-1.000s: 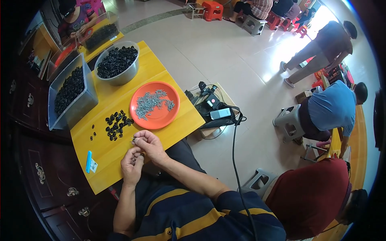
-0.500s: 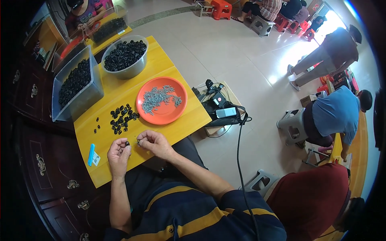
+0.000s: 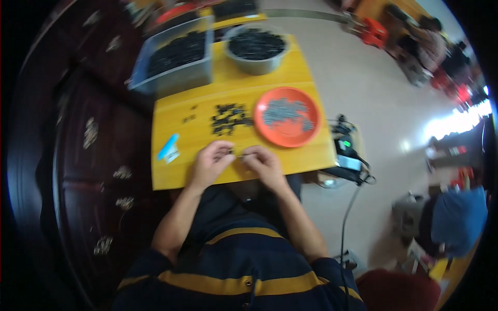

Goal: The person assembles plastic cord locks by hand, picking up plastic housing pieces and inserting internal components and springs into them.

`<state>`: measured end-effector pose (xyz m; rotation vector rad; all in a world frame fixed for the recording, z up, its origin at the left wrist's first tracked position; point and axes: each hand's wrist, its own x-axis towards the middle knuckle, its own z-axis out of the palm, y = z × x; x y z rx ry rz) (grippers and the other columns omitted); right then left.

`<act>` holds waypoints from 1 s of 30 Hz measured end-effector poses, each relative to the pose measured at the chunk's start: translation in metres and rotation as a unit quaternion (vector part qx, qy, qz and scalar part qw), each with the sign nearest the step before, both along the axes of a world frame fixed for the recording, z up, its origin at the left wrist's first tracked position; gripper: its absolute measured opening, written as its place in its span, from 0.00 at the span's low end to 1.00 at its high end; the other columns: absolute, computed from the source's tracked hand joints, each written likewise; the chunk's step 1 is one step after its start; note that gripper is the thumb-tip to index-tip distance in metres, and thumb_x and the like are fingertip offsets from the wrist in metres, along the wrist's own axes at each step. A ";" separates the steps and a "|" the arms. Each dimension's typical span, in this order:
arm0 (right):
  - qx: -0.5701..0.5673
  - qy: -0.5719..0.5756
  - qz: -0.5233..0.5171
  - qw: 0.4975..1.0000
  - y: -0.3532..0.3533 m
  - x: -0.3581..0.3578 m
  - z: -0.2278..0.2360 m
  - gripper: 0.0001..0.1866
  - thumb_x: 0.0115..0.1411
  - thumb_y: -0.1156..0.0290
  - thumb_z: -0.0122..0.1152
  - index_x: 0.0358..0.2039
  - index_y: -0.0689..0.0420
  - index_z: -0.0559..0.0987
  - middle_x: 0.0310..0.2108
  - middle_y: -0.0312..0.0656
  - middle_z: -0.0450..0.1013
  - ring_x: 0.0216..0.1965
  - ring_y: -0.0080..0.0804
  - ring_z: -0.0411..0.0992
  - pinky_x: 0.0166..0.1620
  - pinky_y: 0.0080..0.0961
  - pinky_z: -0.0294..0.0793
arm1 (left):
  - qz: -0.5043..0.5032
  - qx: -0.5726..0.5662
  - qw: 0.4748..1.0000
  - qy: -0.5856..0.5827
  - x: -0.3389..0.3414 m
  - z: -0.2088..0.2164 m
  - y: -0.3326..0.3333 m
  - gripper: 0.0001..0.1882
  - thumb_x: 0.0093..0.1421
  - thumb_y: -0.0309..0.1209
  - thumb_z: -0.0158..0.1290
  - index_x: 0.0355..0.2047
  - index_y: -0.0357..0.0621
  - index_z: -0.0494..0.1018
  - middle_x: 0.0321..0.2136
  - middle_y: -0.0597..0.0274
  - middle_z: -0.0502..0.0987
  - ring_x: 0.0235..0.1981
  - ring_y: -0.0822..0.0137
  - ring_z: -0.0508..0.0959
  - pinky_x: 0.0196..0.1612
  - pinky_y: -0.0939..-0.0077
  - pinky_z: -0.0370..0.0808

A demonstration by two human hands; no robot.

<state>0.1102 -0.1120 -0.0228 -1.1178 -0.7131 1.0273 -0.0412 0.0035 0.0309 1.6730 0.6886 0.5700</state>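
Note:
My left hand (image 3: 211,161) is closed in a pinch on a small black part (image 3: 231,152) at the table's near edge. Just to its right, my right hand (image 3: 264,165) pinches a tiny greyish piece (image 3: 240,156), its shape smeared by motion. The fingertips are close together, with a narrow gap between them. Beyond my hands lies a loose pile of small black parts (image 3: 226,120) on the yellow table (image 3: 295,158). Right of the pile, an orange-red plate (image 3: 270,136) holds many small, thin grey metal pieces (image 3: 284,111).
A clear bin (image 3: 187,83) and a round tub (image 3: 257,66), both full of black parts, stand at the back. A blue stick-like item (image 3: 168,146) lies at left. Dark drawers (image 3: 88,171) flank the table. Cabled devices (image 3: 348,155) sit at right; people sit beyond.
The view has swung, so the table and hands now appear further right and the picture is blurred. My hands keep their pinches and remain close together.

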 end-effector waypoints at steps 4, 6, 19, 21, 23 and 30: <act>-0.019 0.050 0.009 0.999 -0.002 -0.001 0.007 0.07 0.63 0.76 0.58 0.41 0.62 0.76 0.33 0.34 0.75 0.35 0.18 0.73 0.39 0.16 0.72 | -0.031 -0.017 0.996 -0.077 0.002 -0.012 0.000 0.13 0.57 0.19 0.56 0.43 0.39 0.74 0.28 0.76 0.71 0.26 0.87 0.68 0.30 0.91 0.68; -0.017 0.062 0.025 0.998 0.002 -0.004 0.008 0.07 0.63 0.76 0.57 0.41 0.62 0.76 0.33 0.34 0.75 0.35 0.18 0.72 0.40 0.16 0.72 | -0.025 -0.013 0.997 -0.071 -0.002 -0.011 0.000 0.13 0.56 0.19 0.56 0.43 0.39 0.74 0.27 0.76 0.71 0.25 0.87 0.68 0.30 0.91 0.68; -0.018 0.058 0.017 0.998 0.004 -0.008 0.014 0.06 0.64 0.76 0.56 0.41 0.63 0.76 0.32 0.34 0.75 0.33 0.18 0.72 0.39 0.16 0.73 | -0.063 0.007 0.998 -0.031 -0.008 -0.005 0.002 0.14 0.58 0.19 0.55 0.45 0.38 0.74 0.30 0.75 0.72 0.27 0.86 0.69 0.33 0.91 0.70; -0.016 0.053 0.014 0.998 0.003 -0.008 0.014 0.06 0.64 0.76 0.56 0.41 0.63 0.76 0.32 0.33 0.75 0.32 0.18 0.72 0.39 0.16 0.73 | -0.065 0.006 0.997 -0.029 -0.008 -0.004 0.001 0.14 0.58 0.19 0.56 0.45 0.38 0.75 0.29 0.75 0.72 0.27 0.86 0.69 0.33 0.91 0.69; -0.025 0.052 0.022 0.998 0.003 -0.007 0.015 0.06 0.64 0.76 0.56 0.40 0.62 0.76 0.32 0.33 0.75 0.32 0.17 0.72 0.37 0.15 0.72 | -0.067 0.005 0.997 -0.028 -0.007 -0.004 0.001 0.13 0.58 0.19 0.56 0.45 0.38 0.75 0.29 0.75 0.73 0.27 0.86 0.69 0.32 0.91 0.69; -0.019 0.044 0.017 0.999 0.004 -0.010 0.018 0.06 0.64 0.76 0.57 0.40 0.63 0.76 0.33 0.33 0.76 0.32 0.15 0.72 0.36 0.15 0.73 | -0.079 0.040 0.996 -0.010 -0.006 -0.001 0.002 0.13 0.56 0.19 0.57 0.43 0.38 0.78 0.26 0.74 0.73 0.25 0.84 0.69 0.31 0.89 0.69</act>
